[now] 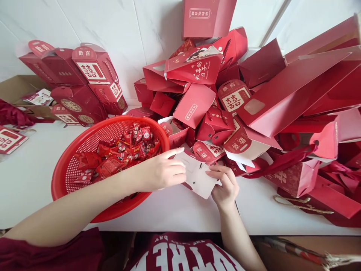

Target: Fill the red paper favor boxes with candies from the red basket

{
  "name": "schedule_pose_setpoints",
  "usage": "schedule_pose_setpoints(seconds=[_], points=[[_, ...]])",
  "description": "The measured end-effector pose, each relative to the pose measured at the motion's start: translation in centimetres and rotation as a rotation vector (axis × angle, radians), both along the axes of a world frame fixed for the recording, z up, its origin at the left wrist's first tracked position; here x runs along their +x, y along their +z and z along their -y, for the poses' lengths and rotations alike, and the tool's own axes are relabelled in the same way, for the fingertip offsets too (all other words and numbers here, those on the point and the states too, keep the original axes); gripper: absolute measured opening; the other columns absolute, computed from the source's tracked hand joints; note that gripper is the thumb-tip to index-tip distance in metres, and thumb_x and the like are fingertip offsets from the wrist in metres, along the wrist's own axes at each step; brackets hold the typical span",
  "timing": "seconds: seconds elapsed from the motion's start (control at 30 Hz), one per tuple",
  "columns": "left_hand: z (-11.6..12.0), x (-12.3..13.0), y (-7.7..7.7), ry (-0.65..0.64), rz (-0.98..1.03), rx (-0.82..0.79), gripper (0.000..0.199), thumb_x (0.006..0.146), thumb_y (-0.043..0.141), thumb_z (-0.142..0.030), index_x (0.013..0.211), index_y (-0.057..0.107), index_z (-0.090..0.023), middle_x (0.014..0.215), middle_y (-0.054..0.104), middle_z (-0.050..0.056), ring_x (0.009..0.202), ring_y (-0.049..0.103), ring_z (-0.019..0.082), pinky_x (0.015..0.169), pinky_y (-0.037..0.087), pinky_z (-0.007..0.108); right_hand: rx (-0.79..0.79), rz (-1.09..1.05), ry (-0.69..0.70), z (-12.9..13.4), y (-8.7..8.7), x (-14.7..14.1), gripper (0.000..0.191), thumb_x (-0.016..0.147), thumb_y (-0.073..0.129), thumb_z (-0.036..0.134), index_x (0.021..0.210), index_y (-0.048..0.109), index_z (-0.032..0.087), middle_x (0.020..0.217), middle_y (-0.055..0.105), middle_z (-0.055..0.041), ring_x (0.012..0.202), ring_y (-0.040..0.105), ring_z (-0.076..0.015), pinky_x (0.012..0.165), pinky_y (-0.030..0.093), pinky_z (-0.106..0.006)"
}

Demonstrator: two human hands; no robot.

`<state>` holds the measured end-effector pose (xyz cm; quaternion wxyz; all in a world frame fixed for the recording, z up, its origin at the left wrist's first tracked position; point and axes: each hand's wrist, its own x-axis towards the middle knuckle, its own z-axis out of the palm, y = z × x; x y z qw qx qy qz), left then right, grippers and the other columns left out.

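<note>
A small red candy box (199, 177), its white inner flap facing up, is between my two hands over the table's front half. The flap has a dark slit and a small round hole. My left hand (170, 171) grips the box's left side, the index finger stretched over its top edge and the other fingers curled. On the opposite side, my right hand (225, 184) pinches the flap between thumb and fingers. Under my left forearm stands a red plastic basket (60, 171) with wrapped candies (121, 152) in it.
A large heap of red gift boxes (194, 105) fills the table's back and right. Stacked boxes (93, 67) stand at the back left, beside a cardboard carton (17, 88). A red bag with rope handles (307, 205) lies at the right edge. White tiles (107, 22) bound the back.
</note>
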<state>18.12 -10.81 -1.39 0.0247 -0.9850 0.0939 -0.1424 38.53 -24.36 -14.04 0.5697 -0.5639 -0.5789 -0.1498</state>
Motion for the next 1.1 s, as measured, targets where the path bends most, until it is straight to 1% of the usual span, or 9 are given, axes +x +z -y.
schedule_pose_setpoints(seconds=[0.07, 0.2, 0.27, 0.33, 0.4, 0.6, 0.73, 0.87, 1.1], points=[[0.4, 0.0, 1.0, -0.030, 0.088, 0.089, 0.026, 0.093, 0.052, -0.002, 0.077, 0.064, -0.018, 0.076, 0.069, -0.003, 0.080, 0.067, 0.012, 0.117, 0.042, 0.046, 0.022, 0.013, -0.005, 0.0, 0.1, 0.0, 0.027, 0.084, 0.066, 0.001, 0.095, 0.069, 0.025, 0.095, 0.068, -0.0027, 0.082, 0.068, -0.0169, 0.063, 0.056, -0.028], [0.6, -0.5, 3.1, -0.019, 0.187, 0.278, 0.027, 0.091, 0.056, -0.003, 0.069, 0.058, -0.018, 0.067, 0.062, -0.002, 0.072, 0.062, 0.013, 0.094, 0.055, 0.037, 0.025, 0.001, 0.033, 0.2, 0.5, 0.2, 0.028, 0.086, 0.062, 0.004, 0.101, 0.070, 0.026, 0.093, 0.066, -0.0032, 0.081, 0.068, -0.0180, 0.065, 0.057, -0.031], [0.4, -0.8, 3.7, -0.003, 0.193, 0.357, 0.029, 0.091, 0.056, -0.003, 0.066, 0.056, -0.018, 0.066, 0.059, -0.001, 0.069, 0.058, 0.013, 0.078, 0.054, 0.032, 0.044, 0.015, 0.045, 0.4, 0.8, 0.1, 0.030, 0.086, 0.063, 0.004, 0.104, 0.070, 0.026, 0.089, 0.064, -0.0029, 0.078, 0.067, -0.0175, 0.064, 0.056, -0.030], [0.1, -0.8, 3.9, 0.025, 0.189, 0.412, 0.030, 0.090, 0.055, -0.003, 0.065, 0.053, -0.018, 0.062, 0.054, -0.001, 0.062, 0.053, 0.013, 0.063, 0.048, 0.029, 0.057, 0.051, 0.064, 0.5, 1.0, -0.1, 0.034, 0.084, 0.064, 0.002, 0.107, 0.070, 0.026, 0.086, 0.062, -0.0021, 0.073, 0.065, -0.0158, 0.061, 0.055, -0.029], [-0.2, -0.7, 3.7, 0.048, 0.188, 0.435, 0.030, 0.089, 0.053, -0.001, 0.065, 0.050, -0.018, 0.060, 0.049, -0.002, 0.059, 0.048, 0.014, 0.054, 0.040, 0.029, 0.057, 0.084, 0.085, 0.6, 1.1, -0.3, 0.037, 0.083, 0.063, 0.000, 0.108, 0.070, 0.026, 0.084, 0.061, -0.0012, 0.069, 0.062, -0.0140, 0.059, 0.053, -0.027], [-0.6, -0.4, 2.7, 0.054, 0.198, 0.436, 0.029, 0.089, 0.052, 0.000, 0.067, 0.047, -0.018, 0.063, 0.046, -0.002, 0.059, 0.044, 0.013, 0.051, 0.034, 0.027, 0.001, 0.085, 0.198, 0.7, 0.6, -0.6, 0.029, 0.085, 0.062, 0.004, 0.105, 0.068, 0.024, 0.083, 0.060, -0.0023, 0.067, 0.060, -0.0143, 0.057, 0.052, -0.027], [-0.9, -0.6, 2.2, 0.070, 0.182, 0.436, 0.030, 0.090, 0.052, -0.001, 0.067, 0.047, -0.019, 0.064, 0.045, -0.002, 0.060, 0.044, 0.012, 0.051, 0.035, 0.026, -0.018, 0.103, 0.194, 0.7, 0.5, -0.5, 0.027, 0.086, 0.063, 0.006, 0.104, 0.067, 0.025, 0.081, 0.059, -0.0021, 0.066, 0.060, -0.0145, 0.057, 0.053, -0.028], [-1.4, -1.0, 2.1, 0.082, 0.214, 0.427, 0.030, 0.090, 0.052, -0.002, 0.066, 0.048, -0.020, 0.062, 0.047, -0.002, 0.059, 0.045, 0.012, 0.052, 0.036, 0.027, 0.023, 0.089, 0.185, 0.6, 1.0, -0.8, 0.024, 0.086, 0.063, 0.009, 0.103, 0.063, 0.026, 0.075, 0.062, -0.0002, 0.059, 0.059, -0.0146, 0.052, 0.052, -0.028], [-1.9, -1.5, 2.1, 0.036, 0.238, 0.401, 0.028, 0.089, 0.050, -0.004, 0.067, 0.052, -0.021, 0.066, 0.056, -0.002, 0.059, 0.049, 0.012, 0.050, 0.036, 0.028, 0.052, 0.094, 0.218, 0.6, 1.4, -1.0, 0.019, 0.087, 0.059, 0.010, 0.098, 0.058, 0.025, 0.058, 0.053, 0.0056, 0.044, 0.046, -0.0114, 0.043, 0.043, -0.025]])
